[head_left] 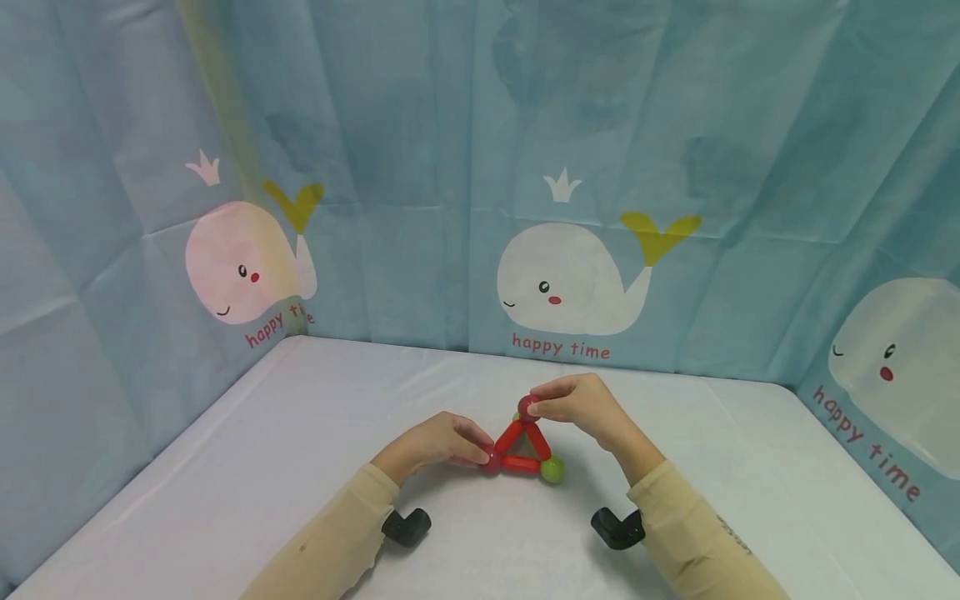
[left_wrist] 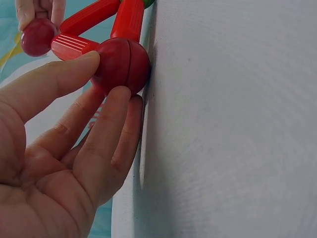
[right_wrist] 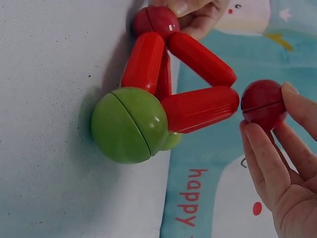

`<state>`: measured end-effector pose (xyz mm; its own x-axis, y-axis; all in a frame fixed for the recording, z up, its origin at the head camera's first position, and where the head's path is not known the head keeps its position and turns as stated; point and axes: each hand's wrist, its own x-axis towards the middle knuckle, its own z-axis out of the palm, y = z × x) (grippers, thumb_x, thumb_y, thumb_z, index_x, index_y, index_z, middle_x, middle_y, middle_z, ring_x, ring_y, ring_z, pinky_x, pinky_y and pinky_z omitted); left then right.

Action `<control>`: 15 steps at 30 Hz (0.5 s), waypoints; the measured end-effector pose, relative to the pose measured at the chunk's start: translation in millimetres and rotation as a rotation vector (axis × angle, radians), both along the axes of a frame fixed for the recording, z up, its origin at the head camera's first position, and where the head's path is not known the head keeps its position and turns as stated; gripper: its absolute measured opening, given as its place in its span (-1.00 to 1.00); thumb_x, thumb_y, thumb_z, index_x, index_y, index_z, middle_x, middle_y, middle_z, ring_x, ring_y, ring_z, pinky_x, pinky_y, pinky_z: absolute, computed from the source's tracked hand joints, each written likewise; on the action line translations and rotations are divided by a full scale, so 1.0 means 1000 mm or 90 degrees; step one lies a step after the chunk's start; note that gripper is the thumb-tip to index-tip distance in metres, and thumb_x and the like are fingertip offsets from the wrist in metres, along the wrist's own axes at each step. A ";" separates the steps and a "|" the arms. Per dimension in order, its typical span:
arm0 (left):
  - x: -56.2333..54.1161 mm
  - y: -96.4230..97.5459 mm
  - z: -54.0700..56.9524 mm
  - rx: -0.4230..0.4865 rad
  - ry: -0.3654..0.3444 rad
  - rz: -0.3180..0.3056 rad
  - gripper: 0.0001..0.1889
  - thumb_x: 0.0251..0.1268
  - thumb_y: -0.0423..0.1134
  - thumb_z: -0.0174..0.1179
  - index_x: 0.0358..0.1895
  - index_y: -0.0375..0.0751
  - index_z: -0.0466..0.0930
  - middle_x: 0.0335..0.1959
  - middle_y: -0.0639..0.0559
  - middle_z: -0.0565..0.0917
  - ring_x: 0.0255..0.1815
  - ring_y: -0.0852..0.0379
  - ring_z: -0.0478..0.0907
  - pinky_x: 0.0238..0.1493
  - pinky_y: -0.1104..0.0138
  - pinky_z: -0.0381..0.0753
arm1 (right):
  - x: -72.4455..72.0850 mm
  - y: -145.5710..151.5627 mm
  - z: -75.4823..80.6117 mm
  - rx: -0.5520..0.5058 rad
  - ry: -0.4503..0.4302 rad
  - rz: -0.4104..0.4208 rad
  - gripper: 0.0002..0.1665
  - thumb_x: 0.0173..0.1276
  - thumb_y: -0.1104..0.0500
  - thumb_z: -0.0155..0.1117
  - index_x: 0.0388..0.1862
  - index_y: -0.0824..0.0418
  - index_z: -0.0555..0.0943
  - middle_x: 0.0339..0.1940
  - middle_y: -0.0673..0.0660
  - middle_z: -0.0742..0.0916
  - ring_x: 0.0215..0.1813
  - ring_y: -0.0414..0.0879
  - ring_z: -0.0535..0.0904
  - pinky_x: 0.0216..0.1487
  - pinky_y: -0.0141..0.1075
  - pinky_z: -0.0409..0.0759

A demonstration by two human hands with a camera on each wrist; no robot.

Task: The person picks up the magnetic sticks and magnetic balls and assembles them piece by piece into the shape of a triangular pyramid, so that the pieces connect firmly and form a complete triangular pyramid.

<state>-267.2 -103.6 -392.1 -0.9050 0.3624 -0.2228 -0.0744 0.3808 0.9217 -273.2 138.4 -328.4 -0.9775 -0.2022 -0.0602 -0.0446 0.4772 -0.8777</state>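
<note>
A small frame of red rods (head_left: pixel 521 464) joined by balls stands on the white tabletop. My left hand (head_left: pixel 442 440) pinches the dark red ball (left_wrist: pixel 121 64) at its left corner between thumb and fingertips. At the peak, my right hand (head_left: pixel 581 407) grips another dark red ball (right_wrist: pixel 265 103) with thumb and fingers; two rods slope up to it. A green ball (right_wrist: pixel 129 126) sits at the near right corner on the table. Behind it a second green ball (right_wrist: pixel 172 141) is mostly hidden, and one rod between the corners shows only in part.
The white tabletop (head_left: pixel 225 500) stretches around the hands. Blue curtains (head_left: pixel 405 167) printed with whales rise behind it and along both sides. Black camera mounts (head_left: pixel 406 527) jut from both wrists beside beige sleeves (head_left: pixel 330 533).
</note>
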 end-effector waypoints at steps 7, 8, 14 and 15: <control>0.000 0.001 0.001 -0.019 0.005 0.006 -0.75 0.13 -0.32 0.39 -0.09 -0.26 0.74 -0.22 0.00 0.79 -0.24 0.20 0.70 -0.02 0.27 0.70 | 0.001 -0.003 -0.001 0.008 -0.001 0.001 -0.62 0.23 0.07 0.47 0.00 0.20 0.74 -0.13 0.10 0.82 -0.06 -0.09 0.73 0.18 0.00 0.63; 0.000 0.001 0.001 -0.020 0.006 0.007 -0.74 0.12 -0.32 0.39 -0.09 -0.26 0.74 -0.22 0.00 0.79 -0.24 0.20 0.70 -0.02 0.27 0.70 | 0.001 -0.003 -0.001 0.010 0.000 0.001 -0.62 0.23 0.07 0.47 0.00 0.19 0.74 -0.13 0.09 0.82 -0.06 -0.09 0.73 0.18 0.00 0.64; 0.001 0.001 0.001 -0.025 0.007 0.011 -0.75 0.12 -0.32 0.39 -0.10 -0.25 0.74 -0.22 0.00 0.79 -0.24 0.20 0.70 -0.03 0.27 0.70 | 0.002 -0.005 -0.001 0.027 0.005 -0.005 -0.63 0.22 0.07 0.48 -0.02 0.16 0.75 -0.14 0.08 0.82 -0.04 -0.08 0.70 0.16 0.02 0.63; 0.001 0.001 0.001 -0.025 0.006 0.012 -0.75 0.12 -0.32 0.39 -0.10 -0.25 0.74 -0.22 0.00 0.79 -0.24 0.20 0.70 -0.02 0.27 0.70 | 0.002 -0.006 0.000 0.031 0.004 -0.008 -0.64 0.22 0.06 0.48 -0.02 0.15 0.75 -0.14 0.07 0.82 -0.03 -0.08 0.69 0.16 0.03 0.63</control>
